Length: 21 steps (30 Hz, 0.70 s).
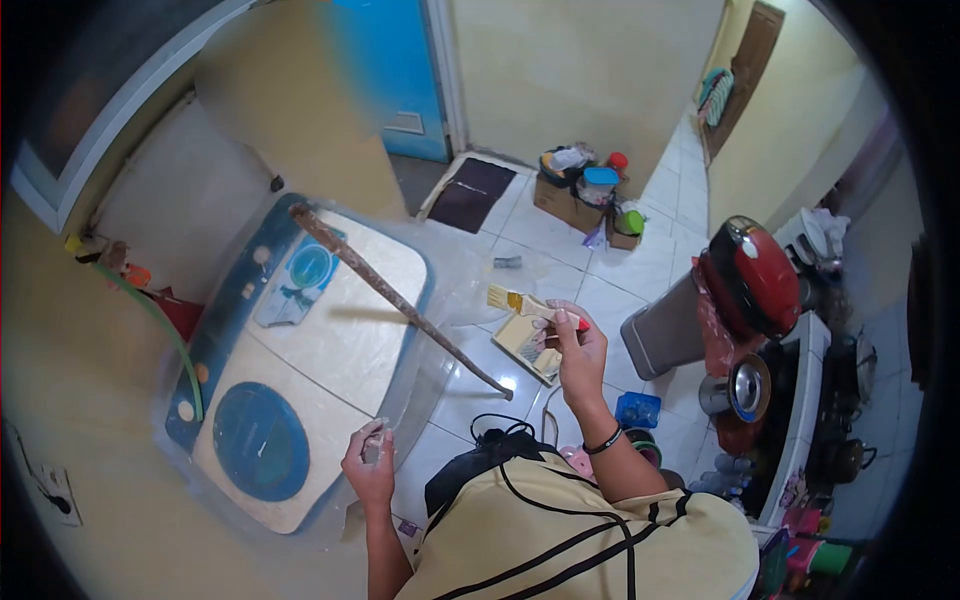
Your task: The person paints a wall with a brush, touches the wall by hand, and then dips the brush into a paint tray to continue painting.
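Note:
My right hand (578, 350) is closed round the pale handle of a paintbrush (512, 300), its yellowish bristles pointing left. Below the brush, a paint tray (527, 348) rests on the floor tiles, partly covered by my hand. My left hand (371, 468) is beside the front edge of a twin-tub washing machine (310, 370), fingers curled on what looks like the clear plastic sheet (410, 400) around the machine. Across the machine's top lies a long rough wooden stick (400, 303), its near end reaching out over the floor.
A grey bin with a red lid (750, 270) stands to the right, near a counter with pots. Boxes of containers (570, 200) sit by the wall. A dark mat (473, 195) lies before the blue door (395, 70). A green hose (160, 325) hangs at left.

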Motion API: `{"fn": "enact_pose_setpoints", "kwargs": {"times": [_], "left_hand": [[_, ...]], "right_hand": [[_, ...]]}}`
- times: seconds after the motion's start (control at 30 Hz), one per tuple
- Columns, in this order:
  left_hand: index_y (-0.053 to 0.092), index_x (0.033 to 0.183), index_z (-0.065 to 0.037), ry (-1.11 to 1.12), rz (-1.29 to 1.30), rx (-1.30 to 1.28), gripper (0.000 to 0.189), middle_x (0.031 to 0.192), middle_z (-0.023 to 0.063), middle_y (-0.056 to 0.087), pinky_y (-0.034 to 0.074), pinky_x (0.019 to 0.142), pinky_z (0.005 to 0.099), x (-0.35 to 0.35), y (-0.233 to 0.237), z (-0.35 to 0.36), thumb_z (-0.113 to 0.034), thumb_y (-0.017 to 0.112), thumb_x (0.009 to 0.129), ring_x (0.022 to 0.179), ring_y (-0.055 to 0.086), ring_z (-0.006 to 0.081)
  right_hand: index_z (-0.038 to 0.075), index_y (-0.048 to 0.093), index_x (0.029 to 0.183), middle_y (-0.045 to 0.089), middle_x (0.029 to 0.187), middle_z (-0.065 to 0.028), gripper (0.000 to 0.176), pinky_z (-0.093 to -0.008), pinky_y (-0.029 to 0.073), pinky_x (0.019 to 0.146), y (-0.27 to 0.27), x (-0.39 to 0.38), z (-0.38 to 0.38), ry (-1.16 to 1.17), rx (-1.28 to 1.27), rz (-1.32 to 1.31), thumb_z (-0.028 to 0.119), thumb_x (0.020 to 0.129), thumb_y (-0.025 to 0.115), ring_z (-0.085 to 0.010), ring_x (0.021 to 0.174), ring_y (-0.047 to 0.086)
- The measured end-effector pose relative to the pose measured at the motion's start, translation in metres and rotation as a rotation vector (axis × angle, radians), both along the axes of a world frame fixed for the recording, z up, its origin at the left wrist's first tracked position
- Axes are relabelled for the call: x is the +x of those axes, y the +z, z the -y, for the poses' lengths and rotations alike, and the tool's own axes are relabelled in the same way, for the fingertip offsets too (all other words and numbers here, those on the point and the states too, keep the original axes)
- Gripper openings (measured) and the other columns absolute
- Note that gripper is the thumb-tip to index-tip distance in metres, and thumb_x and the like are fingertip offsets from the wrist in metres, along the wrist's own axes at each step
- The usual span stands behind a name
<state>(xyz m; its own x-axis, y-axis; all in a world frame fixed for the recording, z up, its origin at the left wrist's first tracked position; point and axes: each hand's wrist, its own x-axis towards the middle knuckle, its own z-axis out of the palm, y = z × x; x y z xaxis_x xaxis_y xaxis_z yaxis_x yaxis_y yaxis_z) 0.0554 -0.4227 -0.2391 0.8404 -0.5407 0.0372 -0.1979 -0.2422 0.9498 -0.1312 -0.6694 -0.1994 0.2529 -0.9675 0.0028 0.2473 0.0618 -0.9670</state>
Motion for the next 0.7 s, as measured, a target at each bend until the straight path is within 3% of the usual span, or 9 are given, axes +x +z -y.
{"fn": "enact_pose_setpoints", "kwargs": {"times": [0.07,0.2,0.33,0.53,0.6,0.63,0.7], "left_hand": [[0.065,0.101,0.002,-0.01,0.077,0.042,0.021,0.097,0.012,0.066,0.05,0.077,0.03,0.0,0.008,0.004,-0.002,0.069,0.08,0.082,0.063,0.0172],[0.065,0.098,0.002,-0.067,0.196,-0.008,0.02,0.099,0.013,0.066,0.047,0.085,0.0317,0.001,0.002,0.012,0.0,0.07,0.078,0.092,0.062,0.0213],[0.065,0.099,0.002,-0.047,0.219,-0.058,0.02,0.098,0.0127,0.066,0.048,0.082,0.0313,-0.006,-0.013,0.011,0.0,0.069,0.079,0.089,0.062,0.0205],[0.064,0.102,0.003,-0.038,0.049,0.046,0.024,0.095,0.013,0.066,0.049,0.079,0.0306,-0.017,-0.014,-0.008,0.0,0.07,0.079,0.083,0.063,0.0203],[0.064,0.105,0.004,0.041,-0.224,0.059,0.028,0.098,0.013,0.066,0.048,0.082,0.0315,-0.021,-0.003,-0.013,0.0,0.07,0.078,0.088,0.063,0.0212],[0.064,0.105,0.004,0.046,-0.228,0.062,0.028,0.098,0.013,0.066,0.048,0.082,0.0315,-0.021,-0.007,-0.015,0.0,0.07,0.078,0.088,0.063,0.0212],[0.061,0.113,0.004,-0.049,0.145,0.009,0.036,0.111,0.0139,0.064,0.047,0.088,0.0337,-0.019,-0.017,-0.019,0.0,0.069,0.078,0.101,0.061,0.0226]], "right_hand": [[-0.001,0.06,0.114,0.065,0.086,-0.0071,0.031,-0.0238,0.05,0.064,-0.001,-0.002,0.002,-0.012,-0.012,-0.023,0.025,0.098,0.053,-0.0105,0.072,0.06],[-0.001,0.061,0.113,0.064,0.085,-0.0067,0.031,-0.0244,0.05,0.063,0.003,-0.009,0.0,-0.036,-0.04,-0.061,0.025,0.098,0.054,-0.0106,0.071,0.059],[-0.003,0.06,0.113,0.065,0.084,-0.007,0.03,-0.023,0.049,0.062,0.002,-0.016,-0.002,-0.064,-0.055,-0.053,0.021,0.098,0.053,-0.0087,0.07,0.058],[-0.001,0.06,0.112,0.065,0.082,-0.0058,0.028,-0.0228,0.049,0.062,-0.004,-0.01,0.0,-0.016,-0.005,-0.087,0.021,0.098,0.053,-0.0082,0.069,0.057],[0.0,0.061,0.112,0.064,0.082,-0.0054,0.027,-0.0229,0.049,0.062,0.0,-0.005,-0.005,0.024,-0.03,-0.075,0.021,0.098,0.053,-0.0082,0.068,0.057],[0.0,0.061,0.112,0.064,0.082,-0.0054,0.027,-0.0229,0.049,0.062,-0.002,-0.004,-0.006,0.029,-0.026,-0.079,0.021,0.098,0.053,-0.0082,0.068,0.057],[-0.001,0.061,0.112,0.063,0.085,-0.0074,0.029,-0.0245,0.05,0.061,-0.01,0.0,-0.002,0.048,-0.074,-0.101,0.023,0.098,0.053,-0.011,0.071,0.058]]}}
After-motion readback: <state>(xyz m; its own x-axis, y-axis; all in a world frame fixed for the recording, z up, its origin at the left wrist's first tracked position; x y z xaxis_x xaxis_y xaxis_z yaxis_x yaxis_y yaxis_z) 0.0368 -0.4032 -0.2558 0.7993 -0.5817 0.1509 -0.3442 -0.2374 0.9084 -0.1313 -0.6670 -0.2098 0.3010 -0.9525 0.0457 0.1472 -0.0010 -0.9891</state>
